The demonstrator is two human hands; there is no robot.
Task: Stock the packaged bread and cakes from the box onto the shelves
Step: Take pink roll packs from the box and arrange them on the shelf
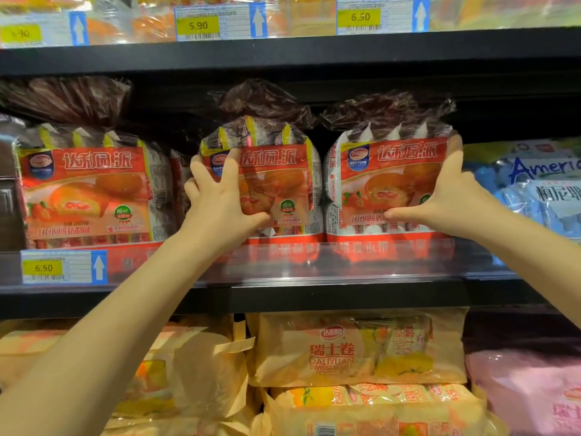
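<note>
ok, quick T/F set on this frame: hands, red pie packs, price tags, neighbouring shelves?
1. The left hand grips the middle red pie pack. True.
2. The right hand is off the shelf, holding nothing. False: its grip spans the right red pie pack, fingers at the pack's right edge, thumb across the lower front.
3. Both held packs stand upright on the middle shelf. True.
4. The price tag below the leftmost red pack reads 5.90. False: it reads 6.50.
5. The shelf below holds blue packs. False: yellow Swiss roll packs lie there; a blue pack sits right of the red ones.
</note>
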